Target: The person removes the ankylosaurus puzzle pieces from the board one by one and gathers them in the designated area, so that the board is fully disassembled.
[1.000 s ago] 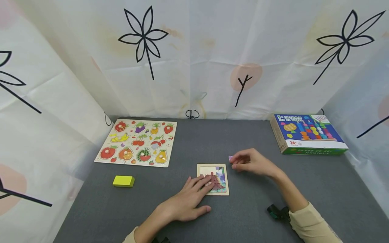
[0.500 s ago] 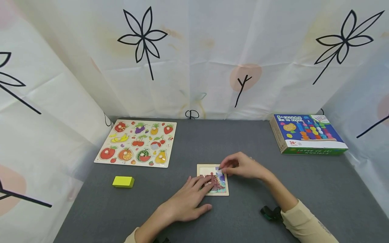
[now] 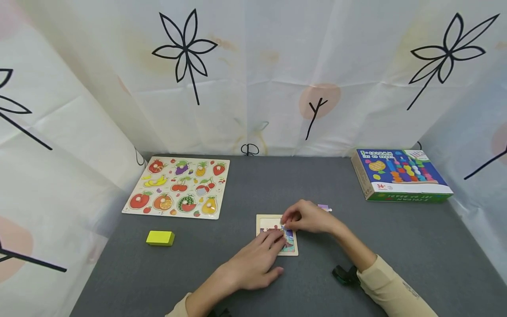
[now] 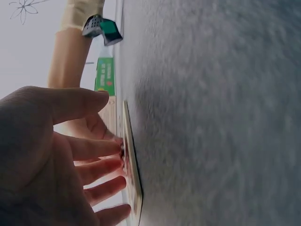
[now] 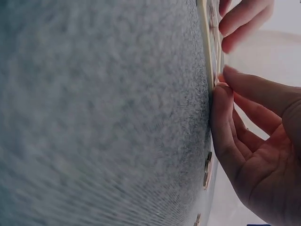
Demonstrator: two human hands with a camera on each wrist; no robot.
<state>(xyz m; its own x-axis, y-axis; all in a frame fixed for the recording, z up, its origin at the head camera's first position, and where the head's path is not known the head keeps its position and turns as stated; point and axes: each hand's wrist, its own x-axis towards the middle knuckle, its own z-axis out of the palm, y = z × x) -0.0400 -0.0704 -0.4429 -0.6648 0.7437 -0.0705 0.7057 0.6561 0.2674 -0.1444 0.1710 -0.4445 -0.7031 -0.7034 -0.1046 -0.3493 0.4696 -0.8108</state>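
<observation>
I judge this is piece-fitting: puzzle board on the bench, left hand across it, fingers spread; right hand at its far-right corner — whether pinching, I can't tell. Next: align, press.

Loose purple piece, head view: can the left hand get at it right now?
Probably not directly: the left hand is at the puzzle, and the right hand sits between that hand and the purple piece.
</observation>
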